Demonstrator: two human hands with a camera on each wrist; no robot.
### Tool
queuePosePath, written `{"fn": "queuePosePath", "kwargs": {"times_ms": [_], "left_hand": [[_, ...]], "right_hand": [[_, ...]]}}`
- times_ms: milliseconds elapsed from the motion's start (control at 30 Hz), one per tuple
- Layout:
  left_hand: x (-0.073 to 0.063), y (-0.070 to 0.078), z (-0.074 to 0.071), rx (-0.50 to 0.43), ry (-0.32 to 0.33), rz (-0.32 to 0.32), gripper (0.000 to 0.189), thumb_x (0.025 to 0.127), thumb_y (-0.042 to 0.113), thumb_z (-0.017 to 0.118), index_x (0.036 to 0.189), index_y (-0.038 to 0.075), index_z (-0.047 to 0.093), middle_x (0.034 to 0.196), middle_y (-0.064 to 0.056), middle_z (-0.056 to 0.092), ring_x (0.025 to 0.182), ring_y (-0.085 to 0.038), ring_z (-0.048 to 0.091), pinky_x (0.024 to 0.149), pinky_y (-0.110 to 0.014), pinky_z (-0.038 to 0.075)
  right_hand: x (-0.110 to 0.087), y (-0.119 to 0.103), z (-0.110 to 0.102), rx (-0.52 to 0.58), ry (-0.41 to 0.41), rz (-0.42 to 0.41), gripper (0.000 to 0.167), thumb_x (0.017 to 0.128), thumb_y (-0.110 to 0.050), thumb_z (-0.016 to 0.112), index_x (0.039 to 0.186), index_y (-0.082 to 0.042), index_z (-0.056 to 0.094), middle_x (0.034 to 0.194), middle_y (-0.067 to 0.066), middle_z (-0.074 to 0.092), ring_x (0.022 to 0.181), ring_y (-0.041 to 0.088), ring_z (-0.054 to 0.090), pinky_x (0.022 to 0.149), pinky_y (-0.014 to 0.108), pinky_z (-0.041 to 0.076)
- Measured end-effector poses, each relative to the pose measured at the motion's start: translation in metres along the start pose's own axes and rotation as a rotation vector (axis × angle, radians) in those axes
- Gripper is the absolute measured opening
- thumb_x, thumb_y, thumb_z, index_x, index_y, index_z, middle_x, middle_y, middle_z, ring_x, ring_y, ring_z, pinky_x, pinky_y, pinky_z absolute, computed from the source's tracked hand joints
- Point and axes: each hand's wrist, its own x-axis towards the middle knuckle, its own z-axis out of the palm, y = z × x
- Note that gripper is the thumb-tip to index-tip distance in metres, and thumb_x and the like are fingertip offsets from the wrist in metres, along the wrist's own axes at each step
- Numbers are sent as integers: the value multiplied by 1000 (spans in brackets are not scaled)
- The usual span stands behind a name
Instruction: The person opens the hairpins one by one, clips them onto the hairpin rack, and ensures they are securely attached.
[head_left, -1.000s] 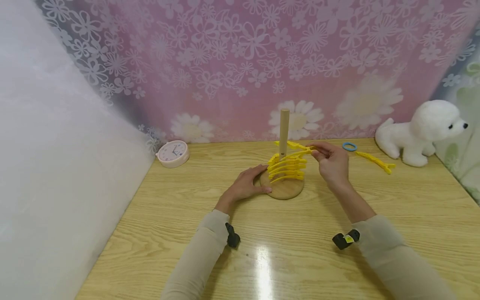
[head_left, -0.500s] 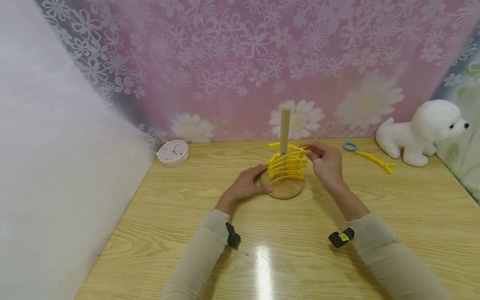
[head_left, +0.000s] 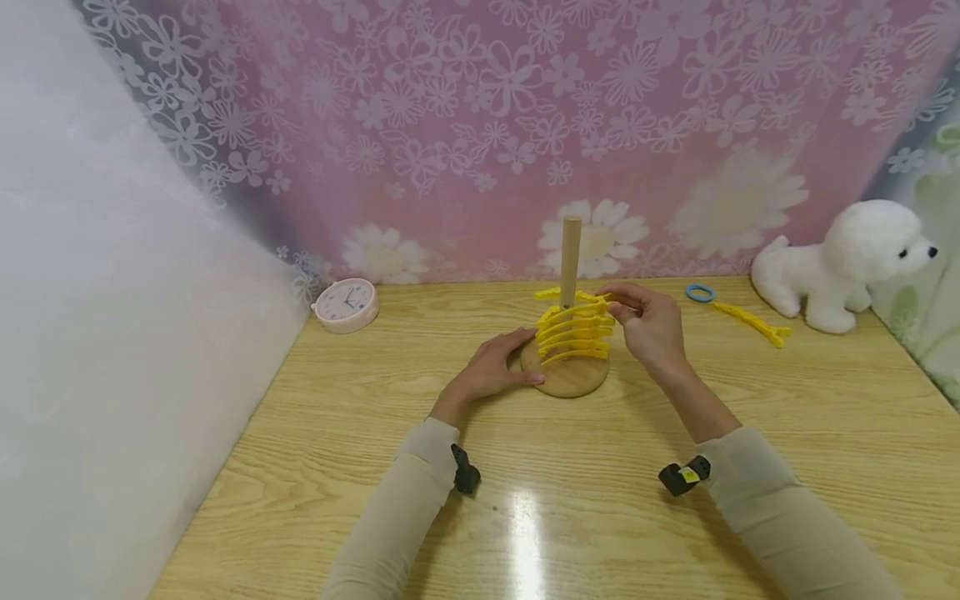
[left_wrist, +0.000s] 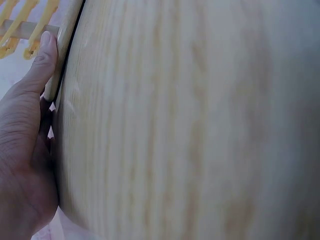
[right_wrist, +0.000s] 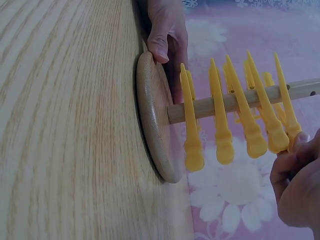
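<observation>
A wooden stand, with a post (head_left: 571, 258) rising from a round base (head_left: 570, 387), carries a column of several long yellow hair clips (head_left: 573, 337). My left hand (head_left: 491, 367) grips the left rim of the base; in the left wrist view the thumb (left_wrist: 44, 62) lies on its upper face. My right hand (head_left: 652, 325) pinches the handle end of the uppermost yellow hair clip (right_wrist: 282, 90). That clip's prongs lie on either side of the post in the right wrist view, below the holes near the post's tip. The lower clips sit spaced along the post.
Right of the stand, another yellow clip (head_left: 750, 324) and a blue ring (head_left: 700, 292) lie on the wooden table (head_left: 375, 500). A white plush dog (head_left: 847, 267) stands at the back right. At the back left is a pink round clock (head_left: 347, 307). A floral curtain (head_left: 450, 125) hangs behind.
My right hand has moved left and slightly down, bringing the top clip further across the post and closer to the clips below. My left hand stays on the base.
</observation>
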Motion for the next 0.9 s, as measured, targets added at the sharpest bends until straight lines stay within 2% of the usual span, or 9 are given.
{"fn": "queuePosePath", "kwargs": {"times_ms": [100,200,367,500,667,900], "left_hand": [[0,1,0,-5,1,-4,90,92,58,74,166,37,27,171,4,27,158,-25,21,127,-53,18],[0,1,0,-12,6,-1,90,92,57,75,165,37,28,171,3,27,158,-26,22,127,-54,18],[0,1,1,-11,7,2,89,92,56,75,165,36,28,171,2,27,158,-26,22,127,-54,18],[0,0,1,-11,0,-3,89,92,57,74,166,36,28,172,2,27,159,-26,20,128,-54,16],[0,0,1,-14,3,0,88,93,56,74,166,36,28,172,2,26,159,-26,20,127,-54,16],[0,0,0,-11,-3,3,88,93,57,73,165,36,28,172,3,26,158,-26,21,127,-54,17]], "right_hand": [[-1,1,-2,38,-30,-6,21,105,-9,62,121,-6,75,117,23,74,37,19,47,36,27,39],[-1,1,-4,46,-48,-13,22,105,-8,62,122,-7,75,120,22,73,34,26,44,36,29,41],[-1,0,-5,46,-79,-10,23,104,-4,61,125,-5,73,125,22,72,32,19,40,35,30,40],[-1,0,-4,28,-101,-3,24,104,-3,61,126,-5,72,132,23,69,32,22,42,35,31,41],[-2,2,-4,9,-119,-18,24,105,-7,61,127,-8,73,135,23,67,34,22,49,38,33,47],[-4,2,-6,51,-168,-29,26,107,-10,60,131,-6,70,137,23,65,38,22,51,43,40,53]]}}
